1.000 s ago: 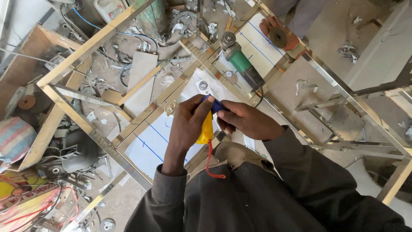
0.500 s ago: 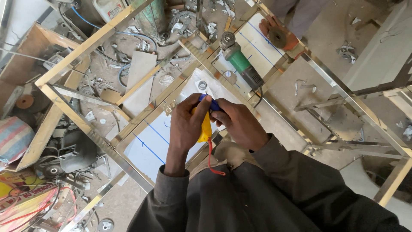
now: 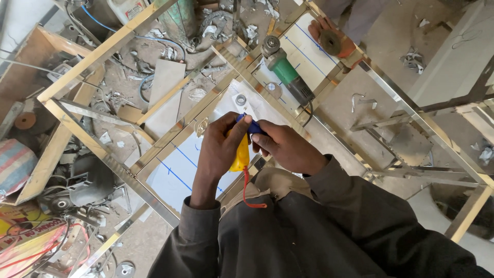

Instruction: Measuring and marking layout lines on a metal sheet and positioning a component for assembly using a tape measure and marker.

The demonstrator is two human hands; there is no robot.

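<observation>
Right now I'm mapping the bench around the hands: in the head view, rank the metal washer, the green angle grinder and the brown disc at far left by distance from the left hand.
1. Metal washer, on the white sheet just above the left hand.
2. Green angle grinder, up and to the right on the frame.
3. Brown disc, far left among the clutter.

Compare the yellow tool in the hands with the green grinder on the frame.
The yellow tool is held up by both hands, left hand and right hand; the green grinder lies untouched on the metal frame. The yellow tool is yellow with a blue tip and looks smaller; the grinder is green and black with a grey metal head. A red cord hangs from the yellow tool; a dark cable leaves the grinder. Both are hand tools.
</observation>
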